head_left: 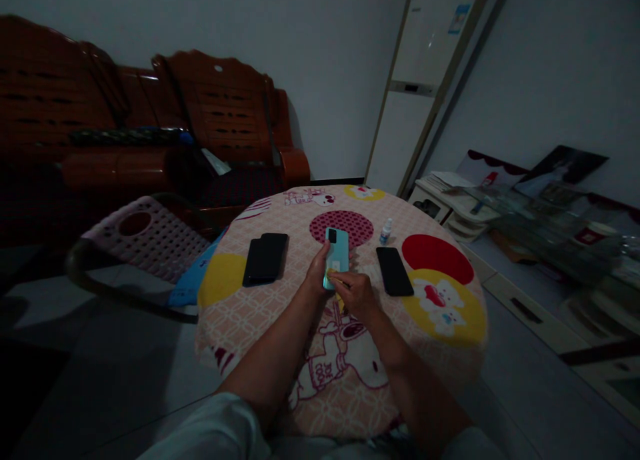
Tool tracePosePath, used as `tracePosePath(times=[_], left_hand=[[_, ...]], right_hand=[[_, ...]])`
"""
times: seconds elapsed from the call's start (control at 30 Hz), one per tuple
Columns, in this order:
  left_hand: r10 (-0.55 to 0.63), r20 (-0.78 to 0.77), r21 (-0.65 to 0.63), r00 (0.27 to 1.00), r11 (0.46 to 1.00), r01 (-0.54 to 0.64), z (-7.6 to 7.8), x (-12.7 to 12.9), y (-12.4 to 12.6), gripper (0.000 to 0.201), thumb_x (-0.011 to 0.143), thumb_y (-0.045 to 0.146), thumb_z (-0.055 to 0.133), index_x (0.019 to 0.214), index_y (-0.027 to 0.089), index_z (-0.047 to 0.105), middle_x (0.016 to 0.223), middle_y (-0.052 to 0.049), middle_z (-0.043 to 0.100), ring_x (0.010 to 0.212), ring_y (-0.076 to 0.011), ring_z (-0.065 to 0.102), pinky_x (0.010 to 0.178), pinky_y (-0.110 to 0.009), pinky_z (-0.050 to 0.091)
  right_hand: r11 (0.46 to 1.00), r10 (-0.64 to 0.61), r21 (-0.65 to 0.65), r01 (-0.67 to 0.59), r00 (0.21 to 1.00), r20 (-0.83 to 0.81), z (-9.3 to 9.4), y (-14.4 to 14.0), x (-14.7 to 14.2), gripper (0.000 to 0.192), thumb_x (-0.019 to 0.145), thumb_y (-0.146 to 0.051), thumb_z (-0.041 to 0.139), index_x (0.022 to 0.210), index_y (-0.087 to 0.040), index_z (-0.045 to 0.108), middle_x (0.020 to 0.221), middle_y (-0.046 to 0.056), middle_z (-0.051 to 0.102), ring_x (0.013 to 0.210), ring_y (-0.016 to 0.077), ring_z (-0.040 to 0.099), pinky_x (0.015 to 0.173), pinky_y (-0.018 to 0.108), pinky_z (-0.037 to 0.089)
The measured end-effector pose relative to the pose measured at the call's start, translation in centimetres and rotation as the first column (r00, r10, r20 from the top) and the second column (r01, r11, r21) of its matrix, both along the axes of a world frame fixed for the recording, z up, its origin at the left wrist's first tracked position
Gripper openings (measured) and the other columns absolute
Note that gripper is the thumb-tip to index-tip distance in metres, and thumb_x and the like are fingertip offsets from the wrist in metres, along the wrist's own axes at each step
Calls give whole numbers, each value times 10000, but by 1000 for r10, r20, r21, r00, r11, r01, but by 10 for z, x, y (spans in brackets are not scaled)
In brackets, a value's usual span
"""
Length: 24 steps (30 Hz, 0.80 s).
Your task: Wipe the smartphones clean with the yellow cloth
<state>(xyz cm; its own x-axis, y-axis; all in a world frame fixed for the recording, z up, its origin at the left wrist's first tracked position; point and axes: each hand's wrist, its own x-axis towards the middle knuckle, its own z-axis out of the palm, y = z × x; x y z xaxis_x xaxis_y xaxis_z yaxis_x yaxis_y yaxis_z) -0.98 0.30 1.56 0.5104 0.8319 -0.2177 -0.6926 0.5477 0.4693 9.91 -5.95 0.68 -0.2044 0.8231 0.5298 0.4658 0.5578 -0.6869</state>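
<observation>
My left hand (317, 273) holds a light blue phone (337, 252) back side up, tilted above the round table (280, 313). My right hand (356, 293) pinches something small and yellowish against the phone's lower end; what it is I cannot tell. Two black phones (265, 258) lie overlapping to the left of my hands. Another black phone (394, 271) lies flat to the right. A small white bottle with a blue label (385, 231) stands just beyond that phone.
The table wears a pink cartoon-print cloth with red and yellow circles. A pink plastic chair (145, 237) stands at the left, a dark wooden sofa (150, 140) behind it. A tall white air conditioner (425, 80) and a low cluttered cabinet (500, 213) are at the right.
</observation>
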Motion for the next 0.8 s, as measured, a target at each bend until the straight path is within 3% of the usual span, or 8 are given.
tracePosePath(times=[0.27,0.43,0.57,0.8], left_hand=[[-70,58,55,996,996,67,2,-11,3,582,897,559,352,1111,81,606,847,-159,691,632,-234,666,568,-340,523],[-83,52,26,995,996,81,1,-14,4,589,892,568,364,1126,82,603,842,-156,694,620,-222,659,567,-326,513],[-168,36,5,985,986,168,1,-10,2,696,879,628,314,1166,56,587,815,-167,693,596,-231,652,580,-350,514],[-250,79,13,965,968,250,0,1,-2,711,891,617,295,1205,39,565,911,-192,688,786,-262,676,704,-356,524]], right_hand=[[995,-84,-55,85,996,14,3,4,12,206,833,-215,581,957,-192,744,942,59,748,857,222,704,753,288,530],[993,-104,-57,105,994,30,5,2,10,199,840,-216,571,933,-200,747,900,44,750,838,206,701,755,271,516],[989,-142,-45,142,990,24,5,3,12,211,844,-218,554,933,-206,745,899,44,748,856,211,696,783,280,514],[974,-213,-72,214,977,17,9,4,17,218,839,-224,552,938,-210,746,929,59,746,833,223,700,727,277,524]])
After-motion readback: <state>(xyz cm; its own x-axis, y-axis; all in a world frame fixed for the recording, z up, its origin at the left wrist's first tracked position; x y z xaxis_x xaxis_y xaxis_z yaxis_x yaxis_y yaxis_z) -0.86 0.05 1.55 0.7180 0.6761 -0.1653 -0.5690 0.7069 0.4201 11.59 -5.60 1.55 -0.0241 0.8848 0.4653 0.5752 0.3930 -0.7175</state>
